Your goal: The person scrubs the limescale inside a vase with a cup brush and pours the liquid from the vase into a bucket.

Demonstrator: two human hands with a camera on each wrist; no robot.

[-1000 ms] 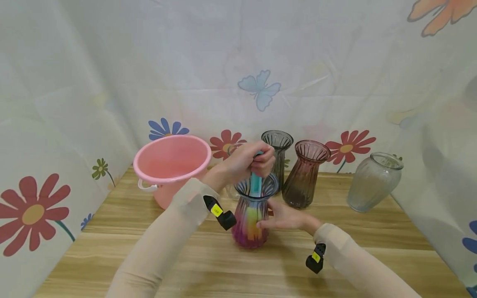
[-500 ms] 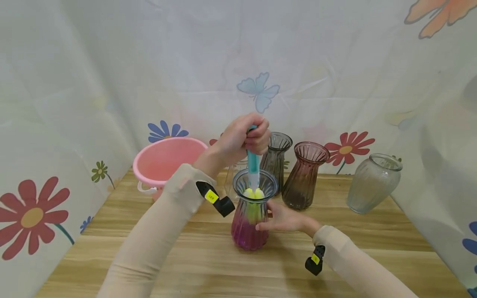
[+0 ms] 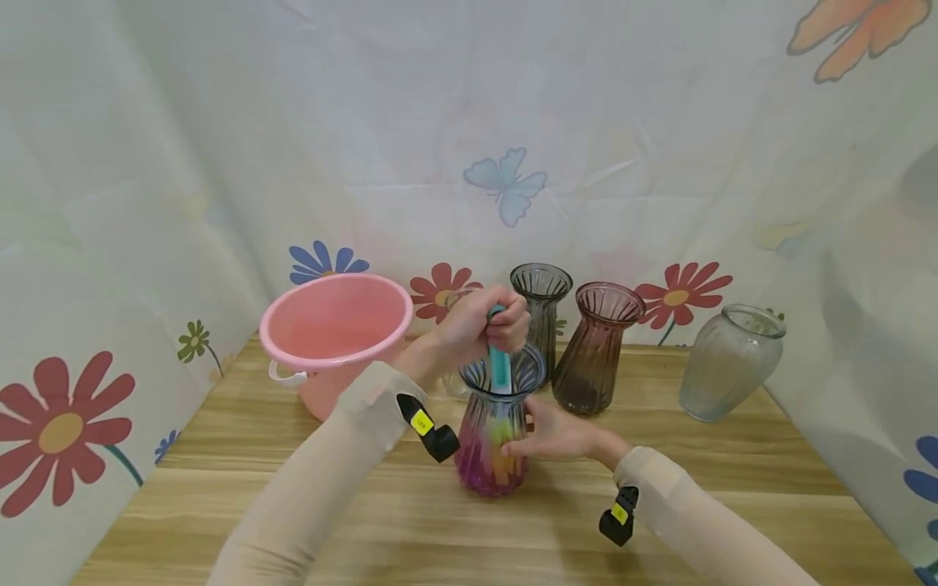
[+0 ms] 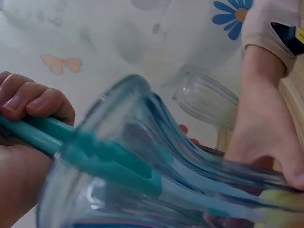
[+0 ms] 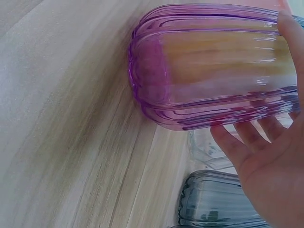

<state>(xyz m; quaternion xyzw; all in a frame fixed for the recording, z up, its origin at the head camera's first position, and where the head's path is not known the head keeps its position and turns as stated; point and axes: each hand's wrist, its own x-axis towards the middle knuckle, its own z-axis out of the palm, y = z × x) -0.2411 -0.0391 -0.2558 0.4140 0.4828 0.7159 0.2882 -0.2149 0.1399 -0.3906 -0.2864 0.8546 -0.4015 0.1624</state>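
My left hand (image 3: 479,325) grips the teal handle of a bottle brush (image 3: 501,370) in a fist just above a glass vase (image 3: 472,456). Inside the vase, which fades from blue at the rim to purple at the base, the brush's yellow and orange sponge head shows through the glass near the bottom. My right hand (image 3: 560,431) holds the vase from the right, thumb on the near side and fingers behind. In the right wrist view, the sponge head (image 5: 223,59) appears blurred through the ribbed wall. The left wrist view shows the handle (image 4: 109,161) passing through the vase's mouth.
A pink bucket (image 3: 333,358) with a white handle stands at the left. Behind the held vase are a partly hidden clear vase (image 3: 454,382) and a grey vase (image 3: 542,317). A reddish-brown vase (image 3: 589,366) and a clear vase (image 3: 729,366) stand farther right on the wooden table (image 3: 410,521).
My left hand rose with the brush, bringing the sponge head up to the vase's neck, then came down, so the sponge is low inside again. My right hand stayed on the vase.
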